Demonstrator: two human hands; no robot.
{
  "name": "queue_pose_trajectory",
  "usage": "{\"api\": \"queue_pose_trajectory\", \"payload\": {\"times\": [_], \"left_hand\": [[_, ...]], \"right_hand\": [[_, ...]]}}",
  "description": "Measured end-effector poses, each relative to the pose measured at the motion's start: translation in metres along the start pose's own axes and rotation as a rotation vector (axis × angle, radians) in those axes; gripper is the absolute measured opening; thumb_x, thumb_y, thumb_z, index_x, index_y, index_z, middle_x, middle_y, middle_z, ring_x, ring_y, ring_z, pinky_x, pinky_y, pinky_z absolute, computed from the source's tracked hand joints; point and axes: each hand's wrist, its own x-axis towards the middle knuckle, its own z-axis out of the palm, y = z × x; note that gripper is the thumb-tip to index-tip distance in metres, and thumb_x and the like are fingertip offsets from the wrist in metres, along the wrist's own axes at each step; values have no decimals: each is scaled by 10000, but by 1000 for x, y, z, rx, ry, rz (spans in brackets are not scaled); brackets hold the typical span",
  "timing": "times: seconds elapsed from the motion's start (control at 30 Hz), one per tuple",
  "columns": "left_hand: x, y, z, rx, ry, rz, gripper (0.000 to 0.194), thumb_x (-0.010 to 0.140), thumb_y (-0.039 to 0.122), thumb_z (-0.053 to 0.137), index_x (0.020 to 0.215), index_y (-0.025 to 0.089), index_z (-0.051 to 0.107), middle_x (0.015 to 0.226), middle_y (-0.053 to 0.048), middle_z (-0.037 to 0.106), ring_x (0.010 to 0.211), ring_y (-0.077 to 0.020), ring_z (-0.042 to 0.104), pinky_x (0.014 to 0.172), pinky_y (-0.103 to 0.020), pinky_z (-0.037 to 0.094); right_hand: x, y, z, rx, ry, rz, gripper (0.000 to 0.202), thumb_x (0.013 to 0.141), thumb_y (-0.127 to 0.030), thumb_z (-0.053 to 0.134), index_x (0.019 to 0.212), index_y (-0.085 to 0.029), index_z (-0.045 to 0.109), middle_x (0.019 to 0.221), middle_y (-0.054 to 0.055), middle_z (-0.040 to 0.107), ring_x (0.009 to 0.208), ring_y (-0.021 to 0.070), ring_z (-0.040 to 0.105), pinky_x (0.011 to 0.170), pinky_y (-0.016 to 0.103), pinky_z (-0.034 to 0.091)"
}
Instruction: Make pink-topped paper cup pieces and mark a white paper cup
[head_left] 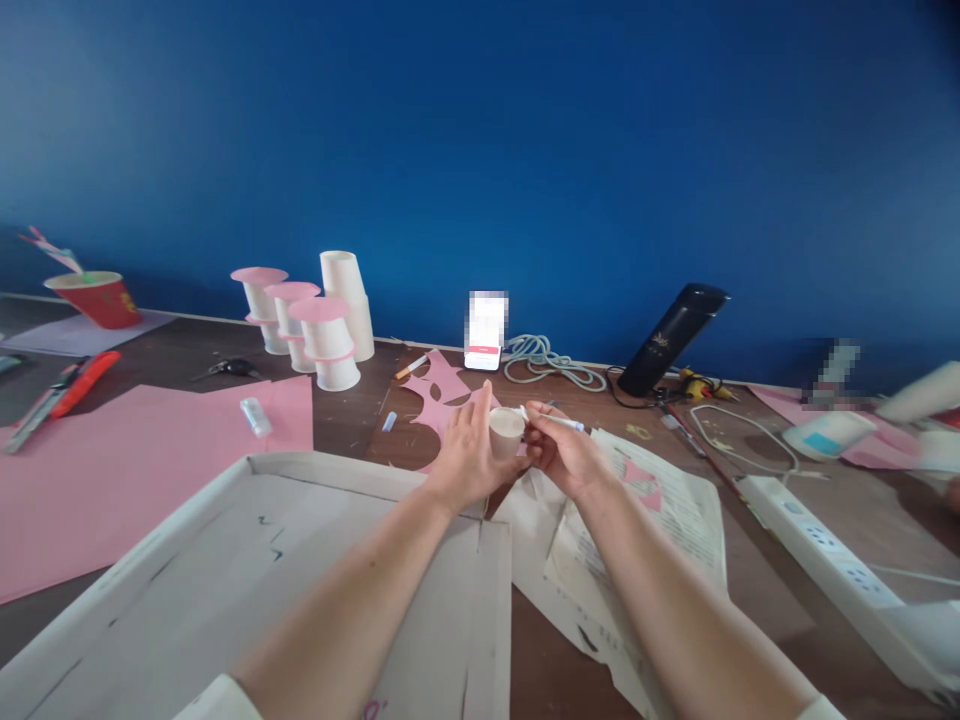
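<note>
Near the middle, my left hand (pixel 465 450) holds a white paper cup (pixel 506 430), with the thumb in front of it and the fingers along its left side. My right hand (pixel 566 450) is closed on a slim white pen (pixel 559 418) with a pale blue end. The pen's other end is at the cup's right rim; I cannot tell whether it touches. Behind my left hand lies a cut-out pink paper scrap (pixel 435 385). A small light blue cap (pixel 389 421) rests to its left.
White cups with pink discs (pixel 326 340) stand stacked at left, by a stack of white cups (pixel 347 300). A phone (pixel 484 335) leans at the wall. A cardboard tray (pixel 300 560), pink sheets (pixel 150 480), a black flask (pixel 671 340) and a power strip (pixel 825 560) surround the hands.
</note>
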Motion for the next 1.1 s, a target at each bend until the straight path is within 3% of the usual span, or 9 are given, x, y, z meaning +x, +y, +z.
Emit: {"api": "queue_pose_trajectory", "payload": {"times": [0.23,0.53,0.77,1.1], "left_hand": [[3,-7,9,-9,32,84,852,765,274,623,1457,151,143,1355,-184,456,1289,-316,402,1039,-523,356],[4,-3,3,37,-26,75,824,762,253,618,1456,157,186,1315,-159,490,1267,-299,413,1024,-483,384],[5,-3,-1,59,-56,149,741,775,195,606,1441,265,290,1070,-71,558,1048,-244,520,917,-457,459],[4,-1,-5,22,-49,201,645,792,193,600,1383,330,379,1097,-52,564,1040,-230,541,898,-447,488]], "right_hand": [[0,0,3,-115,56,-31,364,617,-228,805,913,-207,594,601,-55,569,498,59,511,404,128,388],[1,-5,3,-321,101,-74,343,594,-266,818,871,-182,633,558,-55,529,503,56,471,417,141,395],[-1,-11,13,-361,141,-70,344,546,-239,819,833,-181,637,556,-51,552,490,63,493,421,162,417],[3,-8,15,-429,141,-177,235,604,-244,786,791,-184,656,600,-17,591,528,86,537,485,209,512]]}}
